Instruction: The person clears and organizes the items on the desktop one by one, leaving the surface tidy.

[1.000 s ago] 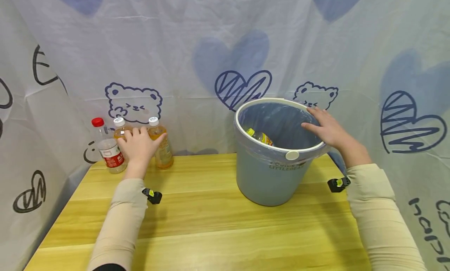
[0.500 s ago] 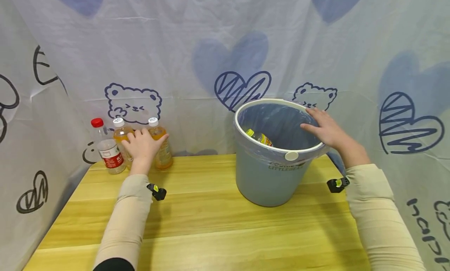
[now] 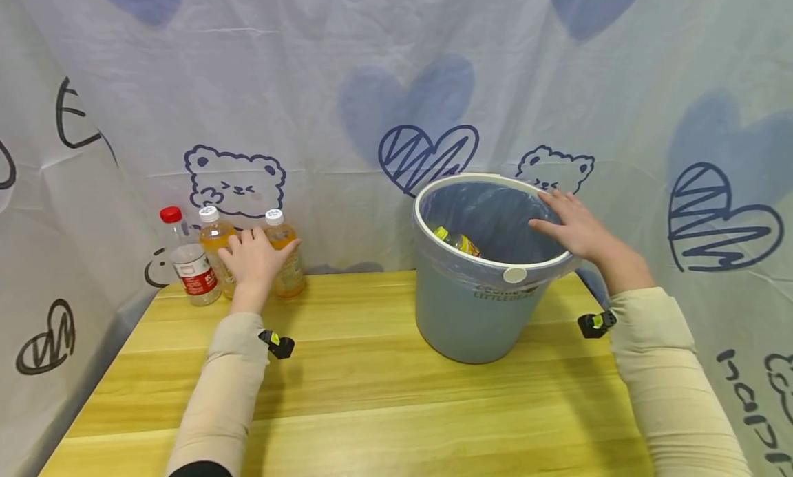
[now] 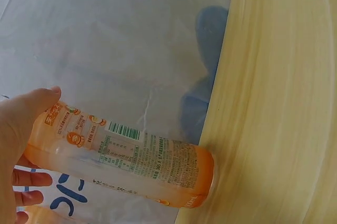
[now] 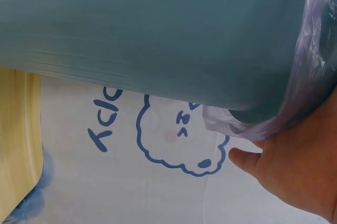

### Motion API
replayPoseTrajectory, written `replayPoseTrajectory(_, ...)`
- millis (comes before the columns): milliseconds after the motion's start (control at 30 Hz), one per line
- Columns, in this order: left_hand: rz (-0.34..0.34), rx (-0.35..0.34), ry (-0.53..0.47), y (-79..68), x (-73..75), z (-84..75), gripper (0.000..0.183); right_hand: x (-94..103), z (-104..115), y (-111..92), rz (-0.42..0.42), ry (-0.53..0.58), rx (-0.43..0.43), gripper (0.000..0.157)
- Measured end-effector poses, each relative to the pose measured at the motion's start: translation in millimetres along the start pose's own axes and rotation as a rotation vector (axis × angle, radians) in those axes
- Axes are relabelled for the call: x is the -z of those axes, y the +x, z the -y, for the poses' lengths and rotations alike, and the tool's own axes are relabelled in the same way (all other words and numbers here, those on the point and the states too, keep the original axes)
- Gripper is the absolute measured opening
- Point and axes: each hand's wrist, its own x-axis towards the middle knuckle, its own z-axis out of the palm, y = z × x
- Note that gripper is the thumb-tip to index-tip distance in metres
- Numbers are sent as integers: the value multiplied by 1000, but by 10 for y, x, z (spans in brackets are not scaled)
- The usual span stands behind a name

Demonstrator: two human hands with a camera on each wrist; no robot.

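Observation:
An orange-tinted bottle [image 3: 290, 274] with a white cap stands at the back left of the table. My left hand [image 3: 250, 257] holds its upper part, thumb on one side and fingers on the other. In the left wrist view the bottle [image 4: 121, 155] shows a barcode and green print. Just left stands a second orange bottle [image 3: 215, 237], partly behind the hand, then a clear red-capped bottle [image 3: 192, 263]. My right hand [image 3: 579, 226] rests on the right rim of the grey-blue bin [image 3: 477, 319]. Its thumb reaches over the opening; a finger [image 5: 245, 160] shows outside the liner.
A yellow-capped bottle [image 3: 458, 241] lies inside the bin. A clear plastic liner [image 5: 310, 50] folds over its rim. The wooden table [image 3: 347, 380] ends at a printed curtain [image 3: 334, 119] along the back and sides.
My left hand has shifted slightly right, from over the middle bottle to the rightmost one. That bottle has moved a little right within its grip. The right hand stays at the rim.

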Motion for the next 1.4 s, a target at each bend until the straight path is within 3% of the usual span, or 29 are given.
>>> replayPoseTrajectory(833, -141, -186, -19, -319, -37, -229, 81, -22, -7, -8, -10, 35, -8, 77)
replayPoseTrajectory(1400, -271, -392, -96, -468, 227, -589, 77, -14, -11, -6, -19, 26, -7, 77)
